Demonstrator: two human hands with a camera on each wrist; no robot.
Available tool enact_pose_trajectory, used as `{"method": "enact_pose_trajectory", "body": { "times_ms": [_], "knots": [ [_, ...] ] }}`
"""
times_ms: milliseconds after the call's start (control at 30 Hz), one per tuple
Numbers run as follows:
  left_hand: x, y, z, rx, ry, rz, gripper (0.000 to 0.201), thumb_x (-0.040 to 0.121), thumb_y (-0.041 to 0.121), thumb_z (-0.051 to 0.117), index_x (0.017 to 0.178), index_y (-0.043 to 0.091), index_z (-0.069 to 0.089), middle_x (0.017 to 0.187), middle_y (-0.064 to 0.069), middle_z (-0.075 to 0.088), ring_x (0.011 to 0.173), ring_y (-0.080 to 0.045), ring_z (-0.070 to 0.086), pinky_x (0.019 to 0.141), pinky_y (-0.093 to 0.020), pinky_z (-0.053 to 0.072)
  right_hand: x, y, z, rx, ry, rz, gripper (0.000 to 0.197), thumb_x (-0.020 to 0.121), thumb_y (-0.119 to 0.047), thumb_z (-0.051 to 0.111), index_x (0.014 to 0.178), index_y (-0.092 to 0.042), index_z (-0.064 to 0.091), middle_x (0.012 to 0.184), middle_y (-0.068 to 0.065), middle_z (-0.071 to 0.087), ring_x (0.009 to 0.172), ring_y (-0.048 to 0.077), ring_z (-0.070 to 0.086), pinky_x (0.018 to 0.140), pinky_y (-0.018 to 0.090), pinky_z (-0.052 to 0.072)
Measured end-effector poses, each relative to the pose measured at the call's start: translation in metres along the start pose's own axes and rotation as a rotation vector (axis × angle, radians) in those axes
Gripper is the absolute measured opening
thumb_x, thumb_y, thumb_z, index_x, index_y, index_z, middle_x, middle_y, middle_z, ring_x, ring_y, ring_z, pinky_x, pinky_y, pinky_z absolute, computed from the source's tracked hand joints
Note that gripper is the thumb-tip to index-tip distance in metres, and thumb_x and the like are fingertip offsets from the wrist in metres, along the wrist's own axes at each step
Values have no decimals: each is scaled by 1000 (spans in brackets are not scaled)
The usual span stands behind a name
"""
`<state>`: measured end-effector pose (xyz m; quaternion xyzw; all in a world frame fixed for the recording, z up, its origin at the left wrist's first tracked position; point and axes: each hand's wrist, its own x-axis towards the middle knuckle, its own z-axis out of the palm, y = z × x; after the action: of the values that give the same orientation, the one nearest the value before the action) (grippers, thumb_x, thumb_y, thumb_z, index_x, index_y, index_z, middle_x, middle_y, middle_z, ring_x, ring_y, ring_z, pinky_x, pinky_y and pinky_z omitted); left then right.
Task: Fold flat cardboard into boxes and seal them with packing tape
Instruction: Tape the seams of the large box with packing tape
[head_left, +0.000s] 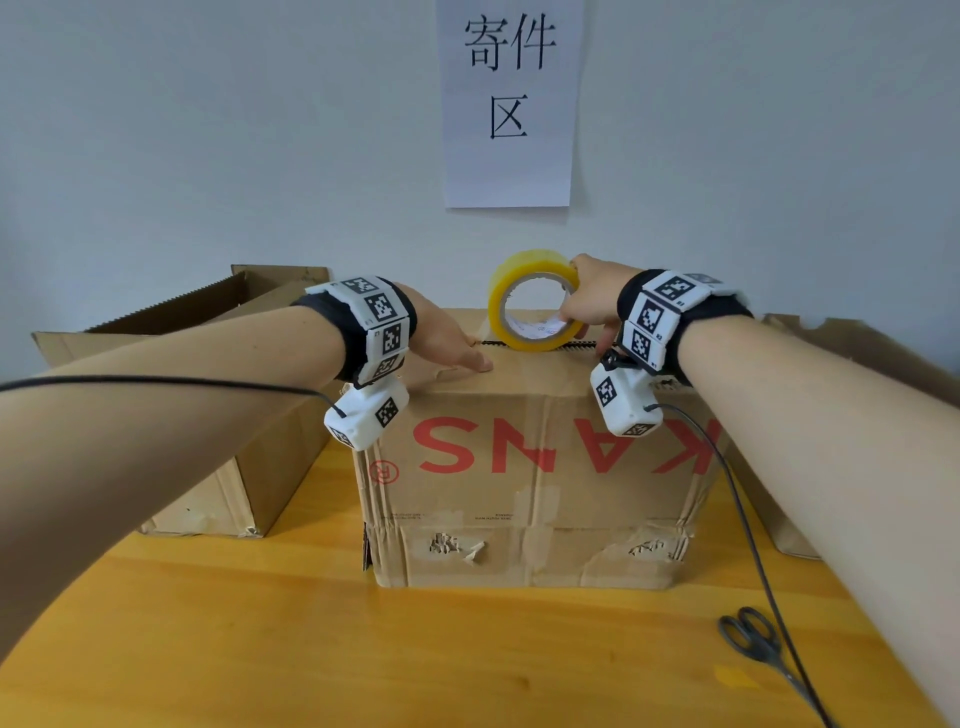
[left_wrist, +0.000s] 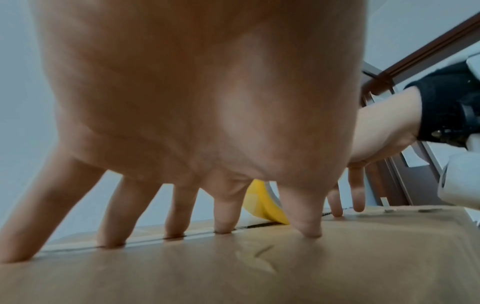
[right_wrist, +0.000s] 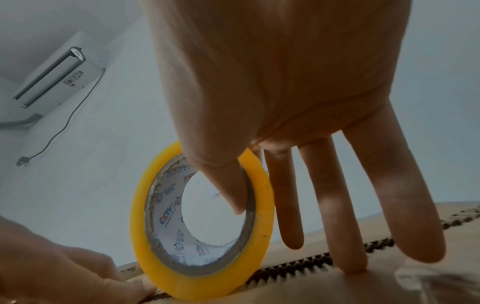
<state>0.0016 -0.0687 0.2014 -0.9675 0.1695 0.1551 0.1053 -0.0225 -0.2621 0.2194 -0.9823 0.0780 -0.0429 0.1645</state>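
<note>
A closed cardboard box (head_left: 535, 478) with red upside-down letters stands on the wooden table (head_left: 260, 649). A yellow roll of packing tape (head_left: 535, 301) stands on edge on the box's top seam (right_wrist: 298, 265). My right hand (head_left: 592, 301) pinches the roll (right_wrist: 202, 224), thumb inside the core and forefinger outside; the other fingers (right_wrist: 337, 226) reach down to the flap. My left hand (head_left: 447, 338) lies spread on the top left, fingertips (left_wrist: 223, 224) pressing along the seam (left_wrist: 155, 239) just left of the roll (left_wrist: 262, 203).
An open cardboard box (head_left: 208, 364) stands at the left, another cardboard piece (head_left: 857, 364) at the right. Black scissors (head_left: 753, 639) lie on the table at the front right. Cables (head_left: 753, 545) hang from both wrists. A paper sign (head_left: 509, 104) hangs on the wall.
</note>
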Motion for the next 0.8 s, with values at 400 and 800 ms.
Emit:
{"method": "enact_pose_trajectory", "body": {
  "times_ms": [400, 800],
  "knots": [
    [11, 3, -4, 58, -28, -64, 96, 84, 87, 30, 160, 30, 22, 165, -6, 26, 151, -31, 24, 120, -53, 18, 2, 0, 1, 3, 4, -11, 47, 97, -13, 56, 139, -9, 36, 108, 14, 65, 77, 25, 70, 82, 47, 60],
    [6, 6, -5, 43, -1, -41, 90, 88, 82, 30, 160, 29, 22, 165, -6, 27, 151, -30, 24, 121, -50, 16, 6, -5, -4, -144, 56, 8, 32, 97, -9, 49, 128, -2, 47, 85, 9, 54, 64, 19, 51, 52, 28, 39]
  ]
}}
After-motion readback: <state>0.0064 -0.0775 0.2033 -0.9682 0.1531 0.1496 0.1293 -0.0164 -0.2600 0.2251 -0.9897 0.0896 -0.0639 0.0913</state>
